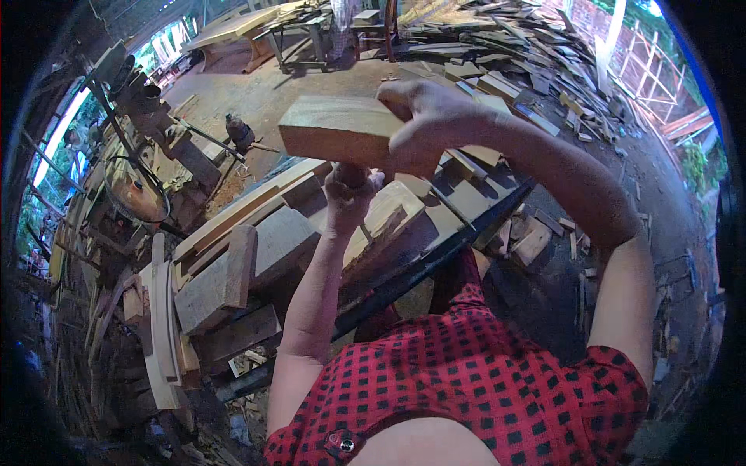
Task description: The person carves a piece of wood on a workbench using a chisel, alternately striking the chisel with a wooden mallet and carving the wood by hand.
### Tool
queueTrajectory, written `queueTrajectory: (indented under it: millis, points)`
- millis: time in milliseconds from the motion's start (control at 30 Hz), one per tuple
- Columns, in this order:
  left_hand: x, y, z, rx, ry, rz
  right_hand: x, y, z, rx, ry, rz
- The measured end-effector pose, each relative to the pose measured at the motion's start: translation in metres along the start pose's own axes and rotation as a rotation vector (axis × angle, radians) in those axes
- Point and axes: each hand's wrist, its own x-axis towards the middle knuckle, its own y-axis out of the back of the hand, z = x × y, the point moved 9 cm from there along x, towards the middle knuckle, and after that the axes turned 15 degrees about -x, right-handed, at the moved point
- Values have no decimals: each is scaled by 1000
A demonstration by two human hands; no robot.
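A thick, light-brown wooden block [342, 132] is held up above the workbench [486, 210], its long side toward me. My right hand [435, 124] grips its right end, with thumb and fingers spread around the wood. Below the block's near edge is my left hand [351, 186], its fingers curled closed. The block hides part of that hand, so what lies in it, and whether it touches the block, cannot be made out. Beneath my hands, several cut beams [280, 241] and wooden pieces [388, 213] lie across the bench.
Curved wooden strips [163, 326] lean at the bench's left end. A dark rounded object [239, 132] stands on the ground beyond it. A large heap of boards [497, 50] fills the far right, and offcuts [532, 241] lie right of the bench. A wooden table [233, 35] stands far back.
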Motion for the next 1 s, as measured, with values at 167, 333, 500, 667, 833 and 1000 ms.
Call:
queueTrajectory:
  millis: [167, 333, 500, 667, 833, 1000]
  points:
    - [-2, 4, -16, 186, 95, -40, -2, 54, 0, 199, 7, 197]
    - [-6, 8, -26, -123, 271, 25, -27, 48, -38, 336, 315, 415]
    - [-7, 7, -23, 56, 306, 33, -17, 28, -2, 94, -64, 169]
    - [-5, 6, -19, -93, 280, 27, -41, 55, 8, 557, 81, 620]
    - [-2, 5, -19, -213, 258, 22, -23, -16, 27, 402, 59, 209]
    - [-6, 13, -23, -115, 270, 77, -11, -47, 128, 408, -268, 294]
